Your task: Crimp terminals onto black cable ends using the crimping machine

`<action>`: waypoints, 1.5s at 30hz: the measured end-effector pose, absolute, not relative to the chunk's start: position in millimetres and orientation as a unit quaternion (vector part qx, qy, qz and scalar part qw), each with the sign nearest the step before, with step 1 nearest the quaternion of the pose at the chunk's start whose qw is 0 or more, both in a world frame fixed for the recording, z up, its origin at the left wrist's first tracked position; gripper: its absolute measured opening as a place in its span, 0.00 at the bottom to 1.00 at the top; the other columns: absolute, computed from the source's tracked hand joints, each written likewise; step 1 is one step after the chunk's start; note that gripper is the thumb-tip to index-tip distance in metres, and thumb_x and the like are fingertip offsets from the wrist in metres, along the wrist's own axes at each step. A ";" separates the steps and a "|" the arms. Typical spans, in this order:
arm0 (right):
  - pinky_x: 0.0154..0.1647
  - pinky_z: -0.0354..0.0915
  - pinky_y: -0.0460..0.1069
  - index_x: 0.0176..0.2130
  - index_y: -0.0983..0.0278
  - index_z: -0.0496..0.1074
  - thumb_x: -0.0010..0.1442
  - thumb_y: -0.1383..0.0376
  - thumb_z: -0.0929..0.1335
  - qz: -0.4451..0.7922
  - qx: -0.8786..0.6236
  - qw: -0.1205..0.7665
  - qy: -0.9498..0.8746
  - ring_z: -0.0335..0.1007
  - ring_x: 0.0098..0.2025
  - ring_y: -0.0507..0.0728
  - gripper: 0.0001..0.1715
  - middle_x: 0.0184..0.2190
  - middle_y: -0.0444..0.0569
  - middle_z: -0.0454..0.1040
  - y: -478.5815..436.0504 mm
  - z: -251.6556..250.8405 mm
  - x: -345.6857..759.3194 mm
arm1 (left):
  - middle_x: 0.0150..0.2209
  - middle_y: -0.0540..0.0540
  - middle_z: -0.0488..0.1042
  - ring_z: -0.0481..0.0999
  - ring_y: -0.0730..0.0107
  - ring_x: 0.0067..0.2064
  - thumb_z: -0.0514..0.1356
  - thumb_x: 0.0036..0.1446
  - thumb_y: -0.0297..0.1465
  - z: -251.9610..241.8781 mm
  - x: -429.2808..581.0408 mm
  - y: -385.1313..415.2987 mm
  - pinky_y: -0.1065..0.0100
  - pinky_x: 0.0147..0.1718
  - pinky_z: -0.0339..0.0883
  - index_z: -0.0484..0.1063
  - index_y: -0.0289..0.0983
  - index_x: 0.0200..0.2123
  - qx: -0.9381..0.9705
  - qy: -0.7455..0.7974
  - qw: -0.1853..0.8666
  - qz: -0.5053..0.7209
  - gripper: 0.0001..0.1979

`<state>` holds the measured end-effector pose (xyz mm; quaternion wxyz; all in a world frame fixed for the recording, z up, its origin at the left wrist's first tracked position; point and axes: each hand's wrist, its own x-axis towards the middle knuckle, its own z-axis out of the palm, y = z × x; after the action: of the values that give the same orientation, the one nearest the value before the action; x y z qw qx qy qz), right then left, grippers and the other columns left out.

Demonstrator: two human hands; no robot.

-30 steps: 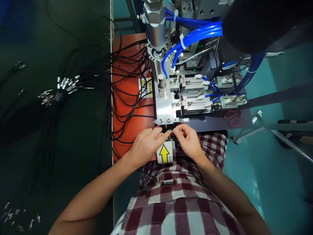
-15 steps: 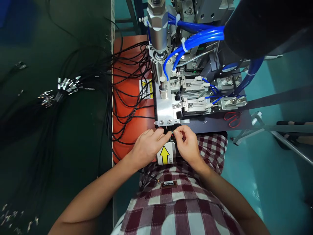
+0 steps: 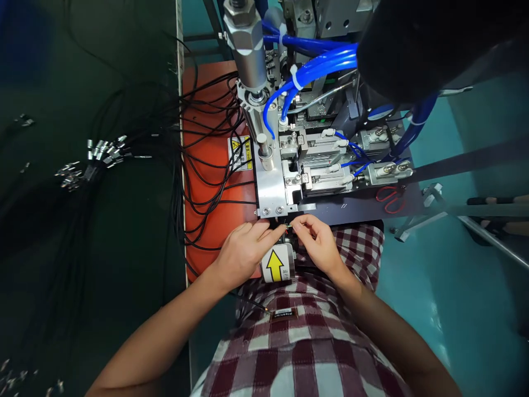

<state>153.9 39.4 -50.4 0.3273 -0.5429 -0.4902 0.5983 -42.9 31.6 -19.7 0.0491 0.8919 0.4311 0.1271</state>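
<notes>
Several thin coloured wires (image 3: 286,227), with red and green showing, stick out between my fingertips at the machine's front edge. My left hand (image 3: 244,249) is closed at their left side, its index finger stretched along them. Its thumb and the part it pinches are mostly hidden. From the right, my right hand (image 3: 320,242) pinches the wire tips between thumb and index finger. Just below the fingertips is a cylinder-shaped part with a yellow arrow label (image 3: 275,266). The metal block (image 3: 270,193) of the machine stands right above my hands.
Black cables (image 3: 210,193) run across the orange-red surface (image 3: 223,220) into the machine's left side. Bundled cables with metal connectors (image 3: 105,150) lie on the dark table at left. Blue air tubes (image 3: 322,63) arch overhead. Red-handled scissors (image 3: 390,199) lie on the right plate.
The view has shifted slightly, so the machine sits farther left. My right fingertips have drawn a little apart from the left, and more of the coloured wires shows between them.
</notes>
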 end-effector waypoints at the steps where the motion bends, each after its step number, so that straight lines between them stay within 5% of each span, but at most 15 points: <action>1: 0.25 0.57 0.47 0.34 0.64 0.70 0.62 0.56 0.65 0.599 -0.540 0.325 -0.494 0.59 0.25 0.51 0.13 0.27 0.44 0.67 40.0 -50.3 153.0 | 0.32 0.44 0.70 0.68 0.67 0.30 0.49 0.63 0.25 -19.8 -43.2 31.7 0.68 0.30 0.64 0.71 0.36 0.51 0.892 0.430 0.051 0.129 0.17; 23: 0.21 0.53 0.45 0.29 0.64 0.68 0.55 0.55 0.69 0.668 -0.523 0.319 -0.423 0.53 0.21 0.49 0.15 0.19 0.39 0.60 49.3 -40.8 148.6 | 0.34 0.41 0.74 0.73 0.66 0.34 0.49 0.61 0.22 -18.8 -43.8 34.4 0.66 0.34 0.71 0.74 0.33 0.45 0.883 0.428 0.079 0.176 0.15; 32: 0.25 0.56 0.47 0.31 0.63 0.68 0.61 0.61 0.66 0.574 -0.541 0.336 -0.515 0.57 0.25 0.51 0.09 0.24 0.43 0.64 44.2 -38.1 149.2 | 0.34 0.41 0.72 0.73 0.65 0.34 0.50 0.62 0.24 -17.8 -44.3 34.0 0.65 0.32 0.71 0.73 0.33 0.46 0.879 0.424 0.097 0.196 0.15; 36: 0.27 0.57 0.47 0.32 0.62 0.67 0.62 0.62 0.65 0.565 -0.522 0.336 -0.544 0.59 0.27 0.52 0.08 0.27 0.44 0.66 41.6 -27.0 153.9 | 0.37 0.43 0.73 0.73 0.68 0.38 0.52 0.62 0.25 -7.4 -39.9 28.2 0.68 0.37 0.70 0.70 0.35 0.48 0.824 0.462 0.212 0.250 0.13; 40: 0.29 0.58 0.48 0.32 0.62 0.67 0.63 0.63 0.65 0.571 -0.499 0.331 -0.562 0.60 0.28 0.52 0.07 0.28 0.45 0.67 35.7 -14.4 156.0 | 0.37 0.47 0.73 0.71 0.74 0.32 0.56 0.62 0.29 9.6 -30.9 21.6 0.73 0.29 0.66 0.71 0.38 0.46 0.709 0.527 0.393 0.256 0.10; 45: 0.32 0.60 0.48 0.32 0.62 0.67 0.62 0.65 0.65 0.553 -0.483 0.344 -0.585 0.63 0.30 0.53 0.06 0.29 0.45 0.67 27.6 -8.5 154.0 | 0.31 0.49 0.73 0.70 0.75 0.30 0.59 0.59 0.29 17.7 -24.4 21.1 0.74 0.28 0.63 0.75 0.37 0.37 0.615 0.545 0.496 0.279 0.05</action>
<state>154.0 27.6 -8.5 0.3440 -0.4829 -0.5851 0.5532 -24.4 21.1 17.7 0.4964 0.6154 0.5453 0.2785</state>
